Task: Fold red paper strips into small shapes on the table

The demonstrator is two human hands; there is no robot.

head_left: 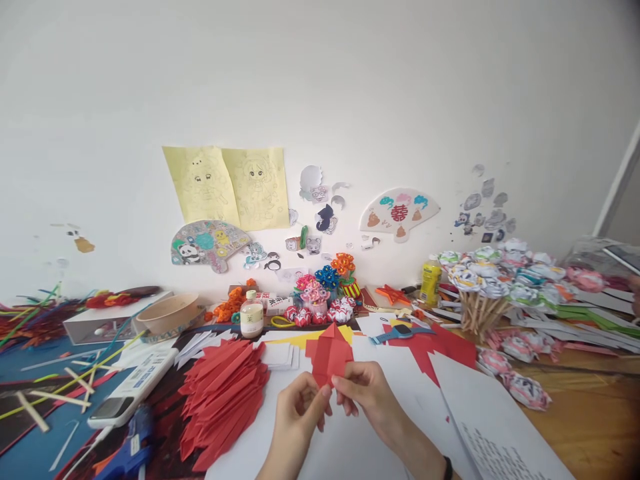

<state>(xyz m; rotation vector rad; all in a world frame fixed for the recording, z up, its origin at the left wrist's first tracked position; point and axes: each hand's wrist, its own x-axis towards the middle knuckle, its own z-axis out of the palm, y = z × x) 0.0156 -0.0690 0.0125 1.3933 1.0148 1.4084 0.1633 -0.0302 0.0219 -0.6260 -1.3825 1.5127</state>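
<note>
apparently midway, your left hand (pixel 301 408) and right hand (pixel 369 389), fingers curled, pinch a partly folded red paper (pixel 331 353); the red pile (pixel 225 400) at left looks already folded.

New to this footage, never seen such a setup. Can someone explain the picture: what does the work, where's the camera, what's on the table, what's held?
There is no machine here: a person works with two bare hands. The single picture comes from a camera worn on the person's head, looking forward and down. The left hand and right hand together hold a folded red paper. On the table, to its left, lies a pile of red strips, with a blue glue gun further left. A blue-strapped watch lies to the right, beyond the right hand.
</note>
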